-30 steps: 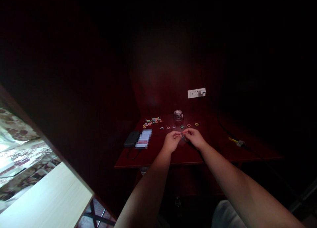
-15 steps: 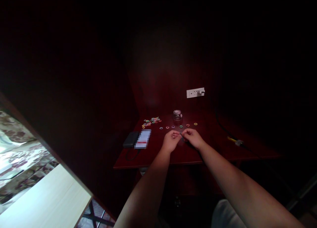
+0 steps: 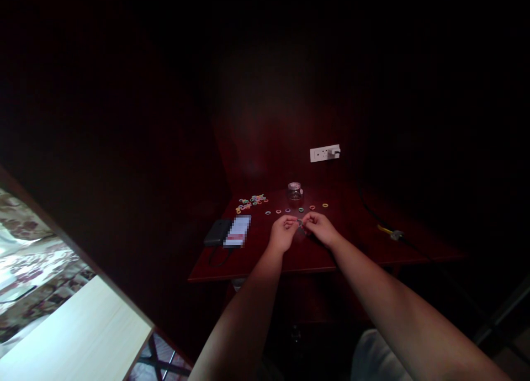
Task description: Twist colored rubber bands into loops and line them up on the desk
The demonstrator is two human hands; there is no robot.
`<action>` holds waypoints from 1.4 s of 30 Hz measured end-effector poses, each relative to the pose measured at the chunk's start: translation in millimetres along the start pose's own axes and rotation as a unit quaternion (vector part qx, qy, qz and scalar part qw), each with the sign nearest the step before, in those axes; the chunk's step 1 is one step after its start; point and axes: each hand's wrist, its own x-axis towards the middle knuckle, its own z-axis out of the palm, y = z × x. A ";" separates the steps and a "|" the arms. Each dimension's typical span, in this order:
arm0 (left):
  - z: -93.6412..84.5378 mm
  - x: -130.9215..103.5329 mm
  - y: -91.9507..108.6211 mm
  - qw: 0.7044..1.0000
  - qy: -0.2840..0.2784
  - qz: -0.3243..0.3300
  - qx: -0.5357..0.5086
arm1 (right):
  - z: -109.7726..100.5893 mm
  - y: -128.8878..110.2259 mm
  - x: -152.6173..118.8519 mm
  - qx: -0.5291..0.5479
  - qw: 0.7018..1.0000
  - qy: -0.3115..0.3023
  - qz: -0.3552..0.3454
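Note:
Over the dark red desk [image 3: 256, 259], my left hand [image 3: 282, 234] and my right hand [image 3: 323, 229] meet with their fingertips pinched. Between them is a small greyish-green hair tie [image 3: 300, 223], which both hands grip; the fingers partly hide it. Just beyond the hands lies a spaced row of small coloured hair ties, among them a purple one [image 3: 287, 210], a green one [image 3: 301, 210] and a yellow one [image 3: 325, 205]. A loose pile of mixed hair ties [image 3: 257, 199] lies to the back left. Behind the row stands a clear lidded jar [image 3: 295, 195].
A lit phone [image 3: 237, 231] lies at the left beside a black box-like device [image 3: 217, 232] with a cable. At the right is a yellow-ended cable [image 3: 386, 229]. A white socket [image 3: 325, 153] with a plug is on the back wall. A pale tabletop [image 3: 83, 331] stands lower left.
My hands have drawn slightly apart at the fingertips, and the hair tie between them shows more as a ring. The whole view has shifted a little.

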 end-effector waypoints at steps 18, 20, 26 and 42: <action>-1.1 1.3 -2.0 1.000 0.002 -0.005 -0.001 | 0.8 -0.9 -1.1 -0.029 0.999 -0.014 0.004; -1.0 1.4 -2.4 1.000 0.005 -0.005 -0.001 | 0.2 -1.0 -1.0 -0.022 1.000 -0.008 0.009; 0.0 0.3 3.7 1.000 -0.006 -0.016 -0.008 | -0.5 -4.0 -1.4 -0.010 1.000 0.019 0.014; 0.5 -1.7 5.2 1.000 0.008 -0.010 0.009 | 0.4 -0.9 -0.5 0.006 1.000 0.004 0.000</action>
